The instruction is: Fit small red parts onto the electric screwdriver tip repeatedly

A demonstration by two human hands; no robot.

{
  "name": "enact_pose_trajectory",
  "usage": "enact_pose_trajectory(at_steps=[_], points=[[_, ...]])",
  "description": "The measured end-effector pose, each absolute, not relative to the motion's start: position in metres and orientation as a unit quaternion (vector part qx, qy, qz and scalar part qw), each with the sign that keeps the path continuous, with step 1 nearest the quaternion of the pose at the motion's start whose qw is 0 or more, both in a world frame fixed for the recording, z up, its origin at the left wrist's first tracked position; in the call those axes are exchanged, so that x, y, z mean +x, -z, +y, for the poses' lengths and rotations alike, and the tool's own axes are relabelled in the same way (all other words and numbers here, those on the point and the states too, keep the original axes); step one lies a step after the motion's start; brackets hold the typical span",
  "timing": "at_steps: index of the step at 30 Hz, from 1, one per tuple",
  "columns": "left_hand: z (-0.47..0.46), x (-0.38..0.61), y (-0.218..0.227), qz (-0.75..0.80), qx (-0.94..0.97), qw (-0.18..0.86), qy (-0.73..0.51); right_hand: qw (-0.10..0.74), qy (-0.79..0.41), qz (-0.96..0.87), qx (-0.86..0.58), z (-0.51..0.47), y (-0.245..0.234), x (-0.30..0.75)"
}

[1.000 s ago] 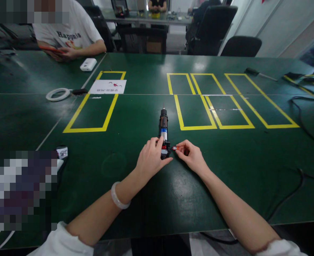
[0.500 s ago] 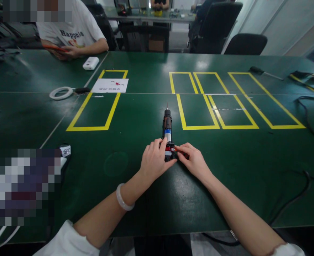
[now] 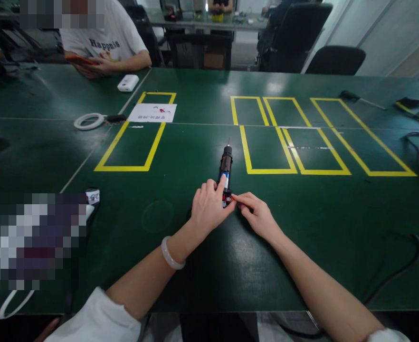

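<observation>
An opened electric screwdriver (image 3: pixel 226 162) lies on the green table with its thin bit pointing away from me. Its dark front section leads back to a bare silver-and-blue motor (image 3: pixel 226 182) and small red and black parts at the rear. My left hand (image 3: pixel 206 209) holds the tool down from the left, index finger stretched along the motor and thumb across the rear end, which it mostly hides. At the right side of that end, my right hand (image 3: pixel 258 214) is pinched, thumb and index fingertips by a small reddish piece too small to make out.
Yellow tape rectangles (image 3: pixel 271 171) mark the green table (image 3: pixel 195 152). A paper label (image 3: pixel 153 113), a white cable coil (image 3: pixel 88 121), a white box (image 3: pixel 128 83) and a screwdriver (image 3: pixel 350 96) lie beyond. Black cable (image 3: pixel 395 275) runs at right. A person (image 3: pixel 104 42) sits opposite.
My left index finger has straightened up along the motor, and the thumb covers more of the rear end. The tool has turned slightly. The whole view has shifted a little.
</observation>
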State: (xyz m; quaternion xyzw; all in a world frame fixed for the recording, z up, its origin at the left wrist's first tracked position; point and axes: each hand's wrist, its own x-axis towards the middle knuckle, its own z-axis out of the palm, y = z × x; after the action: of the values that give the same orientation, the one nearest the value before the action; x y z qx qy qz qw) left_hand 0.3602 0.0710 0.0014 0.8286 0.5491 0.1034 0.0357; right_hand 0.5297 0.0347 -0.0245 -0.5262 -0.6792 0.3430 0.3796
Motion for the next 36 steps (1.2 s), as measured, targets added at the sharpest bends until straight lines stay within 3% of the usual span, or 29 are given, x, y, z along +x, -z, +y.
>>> enact_pose_trajectory(at_steps=[16, 26, 36], points=[[0.082, 0.318, -0.007, 0.553, 0.831, 0.0, -0.059, 0.375, -0.336, -0.691, -0.518, 0.036, 0.022, 0.534], [0.108, 0.235, -0.01, 0.625, 0.779, -0.042, 0.016, 0.379, -0.348, -0.684, -0.517, 0.037, 0.024, 0.534], [0.134, 0.144, -0.01, 0.709, 0.703, -0.018, 0.053, 0.379, -0.351, -0.684, -0.516, 0.036, 0.024, 0.535]])
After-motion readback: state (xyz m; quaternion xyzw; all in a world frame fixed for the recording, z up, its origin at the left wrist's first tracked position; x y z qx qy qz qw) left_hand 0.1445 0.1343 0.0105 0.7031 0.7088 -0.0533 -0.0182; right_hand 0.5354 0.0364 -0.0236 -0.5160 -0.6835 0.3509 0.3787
